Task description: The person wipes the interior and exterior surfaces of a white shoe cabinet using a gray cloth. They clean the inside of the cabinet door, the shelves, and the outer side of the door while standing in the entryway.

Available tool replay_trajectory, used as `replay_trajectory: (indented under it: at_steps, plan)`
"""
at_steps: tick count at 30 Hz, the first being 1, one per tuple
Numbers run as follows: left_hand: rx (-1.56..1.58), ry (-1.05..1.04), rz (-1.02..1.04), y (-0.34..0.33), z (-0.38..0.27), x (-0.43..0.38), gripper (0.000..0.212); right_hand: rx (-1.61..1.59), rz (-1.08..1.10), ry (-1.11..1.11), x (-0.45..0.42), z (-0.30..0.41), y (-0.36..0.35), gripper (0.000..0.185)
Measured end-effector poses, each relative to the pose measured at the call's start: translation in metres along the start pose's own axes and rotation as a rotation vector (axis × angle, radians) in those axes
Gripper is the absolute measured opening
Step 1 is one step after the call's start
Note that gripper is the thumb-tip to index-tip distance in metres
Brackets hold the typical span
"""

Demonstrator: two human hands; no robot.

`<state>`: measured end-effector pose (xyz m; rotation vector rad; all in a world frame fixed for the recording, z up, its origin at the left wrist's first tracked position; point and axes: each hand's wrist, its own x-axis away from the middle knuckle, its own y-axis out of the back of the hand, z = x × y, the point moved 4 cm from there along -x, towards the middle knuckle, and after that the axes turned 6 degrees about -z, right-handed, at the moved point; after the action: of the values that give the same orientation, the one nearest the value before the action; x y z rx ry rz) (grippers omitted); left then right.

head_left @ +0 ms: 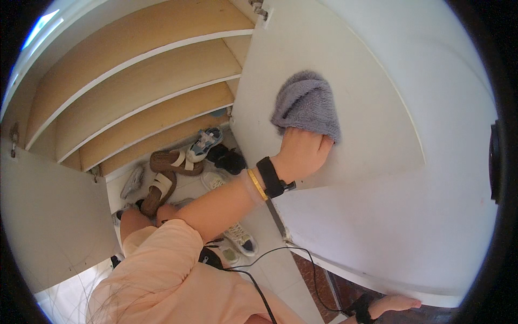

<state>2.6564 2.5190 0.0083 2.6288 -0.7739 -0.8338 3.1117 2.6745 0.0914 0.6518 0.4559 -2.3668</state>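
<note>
My left hand (pixel 305 152) reaches across to the right and presses a folded grey fluffy cloth (pixel 307 101) against the inner face of a white cabinet door (pixel 372 133). The fingertips are covered by the cloth. That wrist carries a black strap and a yellow bangle. At the lower right, my right hand (pixel 390 306) lies at the bottom edge of the same door, also with a black wrist strap. Some of its fingers are out of sight, so its grip cannot be made out.
An open cabinet with wooden shelves (pixel 149 77) stands at the upper left. Its other door (pixel 52 210) hangs at the left. Brown sandals (pixel 164 162), a blue-white shoe (pixel 204 143) and pale sneakers (pixel 238 237) lie on the tiled floor. A black cable (pixel 279 249) crosses before me.
</note>
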Motion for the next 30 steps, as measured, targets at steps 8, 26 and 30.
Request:
replay_trajectory:
  at_steps: [8,26,30]
  plan:
    - [0.063,-0.070,-0.204,-0.009,0.001,0.013,0.023,0.000,-0.030,0.048,0.000,0.004,0.001,0.077]
    - [-0.103,-0.313,-0.435,-0.015,0.001,0.036,0.024,0.082,-0.036,0.057,0.014,0.016,0.003,0.078]
    - [-0.320,-0.427,-0.066,0.004,-0.016,-0.023,0.028,0.051,-0.036,0.056,0.003,0.001,0.001,0.079]
